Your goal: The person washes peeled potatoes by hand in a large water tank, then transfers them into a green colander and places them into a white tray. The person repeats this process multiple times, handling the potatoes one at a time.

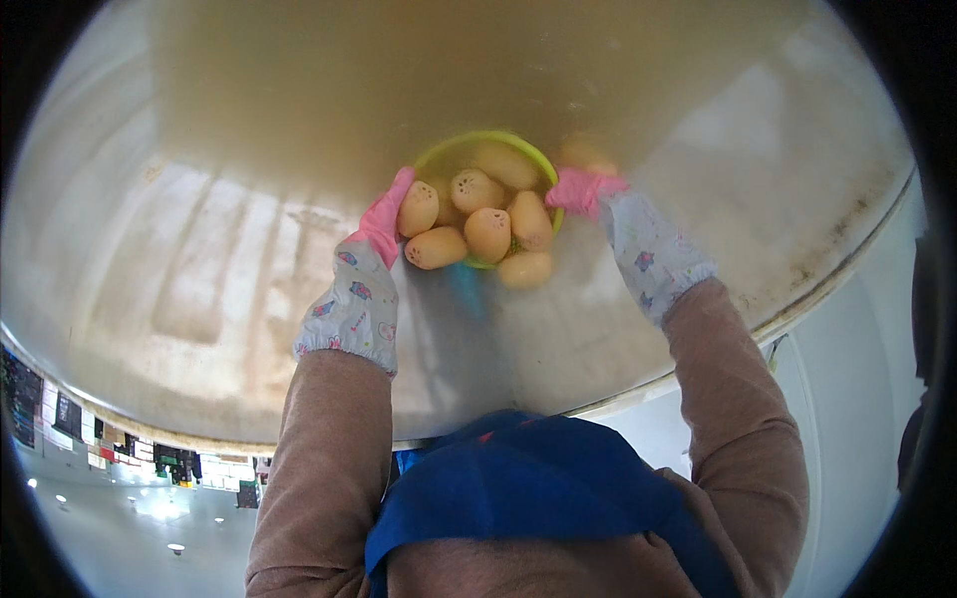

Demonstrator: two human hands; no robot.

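A yellow-green plastic basket (493,135) lies in the murky water of a large tub, holding several peeled lotus root segments (487,233) with holes showing at their cut ends. My left hand (385,213), in a pink rubber glove, grips the basket's left side beside a lotus root piece; its fingertips are partly hidden. At the right side, my right hand (583,188), also gloved in pink, is closed on the rim, partly under water. One more pale piece (525,269) is at the basket's near edge. Another blurred piece (587,153) shows under water beyond my right hand.
The tub's pale, stained wall (785,232) curves around the water, with its rim (830,295) close to my body. Under the basket's near edge a blurred blue thing (467,288) shows. My blue apron (516,478) meets the near rim.
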